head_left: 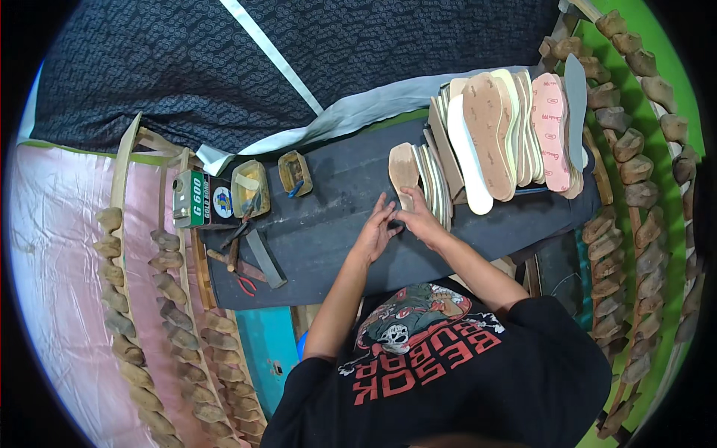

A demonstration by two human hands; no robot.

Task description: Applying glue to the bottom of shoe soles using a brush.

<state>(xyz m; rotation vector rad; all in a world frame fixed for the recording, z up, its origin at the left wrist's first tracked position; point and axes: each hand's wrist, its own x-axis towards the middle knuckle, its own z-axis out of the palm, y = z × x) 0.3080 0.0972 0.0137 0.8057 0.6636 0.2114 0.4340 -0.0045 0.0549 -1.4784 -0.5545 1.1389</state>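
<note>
My left hand [379, 228] is over the dark work surface with its fingers apart, close to the fingers of my right hand. The fingers of my right hand [420, 218] are closed round the near end of a tan insole [404, 166], hiding its heel. That insole leans at the left of a row of thin insoles [435, 179] standing on edge. Just to the right is a larger stack of insoles [484, 112] in brown, white and cream. A pink printed insole [550, 133] and a grey insole [574, 104] are at its right end.
At the left of the dark-covered table [328, 224] stand a green-and-black can [202, 200] and two tubs, one yellowish [250, 187], one smaller [295, 173]. A hammer [234, 252], red-handled pliers [245, 284] and a grey block [266, 258] lie nearby. Racks of shoe lasts [635, 168] flank both sides.
</note>
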